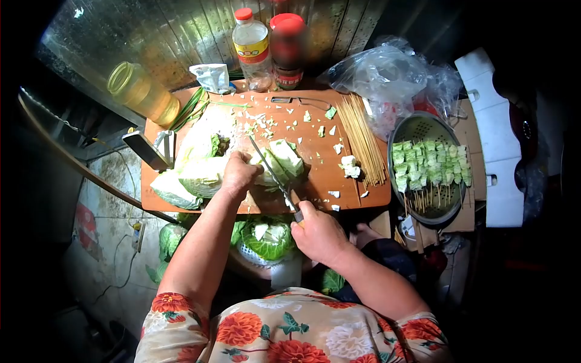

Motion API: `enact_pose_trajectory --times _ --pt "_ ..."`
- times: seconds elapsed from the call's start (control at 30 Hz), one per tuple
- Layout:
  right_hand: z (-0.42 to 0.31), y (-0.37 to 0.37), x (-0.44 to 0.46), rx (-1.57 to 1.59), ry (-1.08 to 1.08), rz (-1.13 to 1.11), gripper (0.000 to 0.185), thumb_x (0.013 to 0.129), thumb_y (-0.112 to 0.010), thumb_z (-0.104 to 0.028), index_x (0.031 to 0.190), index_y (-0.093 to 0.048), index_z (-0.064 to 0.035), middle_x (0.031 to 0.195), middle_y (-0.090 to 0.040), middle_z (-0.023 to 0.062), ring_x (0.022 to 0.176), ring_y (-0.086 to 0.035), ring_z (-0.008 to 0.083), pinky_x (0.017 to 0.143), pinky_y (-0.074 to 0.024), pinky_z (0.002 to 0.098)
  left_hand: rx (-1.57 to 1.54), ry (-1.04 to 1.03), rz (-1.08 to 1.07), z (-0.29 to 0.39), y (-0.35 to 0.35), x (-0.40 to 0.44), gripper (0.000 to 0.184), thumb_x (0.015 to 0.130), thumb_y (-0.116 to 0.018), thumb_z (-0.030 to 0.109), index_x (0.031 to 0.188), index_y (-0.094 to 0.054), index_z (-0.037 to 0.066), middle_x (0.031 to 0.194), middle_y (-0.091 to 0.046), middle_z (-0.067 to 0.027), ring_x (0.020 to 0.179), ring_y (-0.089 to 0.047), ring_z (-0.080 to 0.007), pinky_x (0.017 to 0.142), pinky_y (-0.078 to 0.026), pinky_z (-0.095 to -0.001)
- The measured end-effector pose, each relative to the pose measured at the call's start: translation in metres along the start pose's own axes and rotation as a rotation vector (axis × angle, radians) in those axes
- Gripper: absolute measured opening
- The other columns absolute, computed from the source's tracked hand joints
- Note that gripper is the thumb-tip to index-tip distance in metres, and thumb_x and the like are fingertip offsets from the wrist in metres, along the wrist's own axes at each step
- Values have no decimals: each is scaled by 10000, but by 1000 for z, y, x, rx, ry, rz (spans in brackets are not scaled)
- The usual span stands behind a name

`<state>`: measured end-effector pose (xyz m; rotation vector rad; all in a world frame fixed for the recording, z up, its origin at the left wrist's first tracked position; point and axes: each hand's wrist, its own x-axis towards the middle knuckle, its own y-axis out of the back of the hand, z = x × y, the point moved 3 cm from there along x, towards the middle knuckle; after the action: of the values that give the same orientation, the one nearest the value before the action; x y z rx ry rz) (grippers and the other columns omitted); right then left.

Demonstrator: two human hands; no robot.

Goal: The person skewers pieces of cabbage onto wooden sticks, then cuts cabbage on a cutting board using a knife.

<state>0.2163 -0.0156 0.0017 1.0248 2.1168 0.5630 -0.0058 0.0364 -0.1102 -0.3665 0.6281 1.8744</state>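
My right hand (319, 233) is wrapped round the handle of a knife (272, 172), whose blade points up and to the left over the cabbage. My left hand (241, 173) is closed on a piece of pale green cabbage (257, 162), just left of the blade. More cabbage (282, 162) lies right of the blade, with a dark green line across it. Larger cabbage pieces (200, 176) rest at the left of the brown board (230, 206). Small chopped bits (260, 126) are scattered behind my hands.
Thin wooden sticks (362, 139) lie at the board's right. Beyond them, a colander (446, 213) holds skewered cabbage (430, 163). A clear bottle (252, 51), a red-lidded jar (288, 51) and a yellowish jar (145, 94) stand behind. A phone (145, 151) leans at left. Cabbage (269, 241) sits below the board.
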Motion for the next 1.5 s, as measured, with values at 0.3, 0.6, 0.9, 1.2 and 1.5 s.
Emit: enact_pose_trajectory --times 0.3,0.6,0.9,1.2,1.5 --pt "-3 2 0 -54 -44 -87 352 871 -564 -193 1118 -457 36 810 -637 284 807 -621 466 740 -489 528 175 -24 32 3 -2 2 471 728 -754 76 1104 -488 -22 871 -602 -116 733 -589 -184 609 -508 -306" --pt "0 -5 11 -70 -29 -113 332 863 -566 -156 1097 -453 51 797 -631 289 793 -625 460 739 -487 531 234 -6 44 3 -3 5 448 725 -774 98 1077 -527 -27 874 -640 -151 765 -625 -212 671 -522 -322" --pt "-3 -4 37 -103 -56 -187 320 875 -566 -173 1084 -465 48 861 -637 282 863 -625 450 792 -484 512 311 4 52 6 -3 6 468 718 -782 96 1099 -540 -26 923 -656 -168 819 -649 -245 712 -530 -332" --pt "7 -46 68 -181 -112 -94 332 890 -549 -200 1130 -470 15 936 -652 264 926 -625 440 828 -485 515 215 -3 36 5 -1 0 475 678 -732 81 1098 -547 -44 981 -659 -210 897 -656 -291 796 -523 -353" --pt "1 -31 44 -18 -21 -12 282 876 -552 -203 1067 -499 -3 893 -654 249 836 -635 426 791 -478 525 703 -126 -16 30 12 -28 480 682 -764 150 1078 -547 -13 982 -631 -214 911 -636 -339 840 -503 -377"
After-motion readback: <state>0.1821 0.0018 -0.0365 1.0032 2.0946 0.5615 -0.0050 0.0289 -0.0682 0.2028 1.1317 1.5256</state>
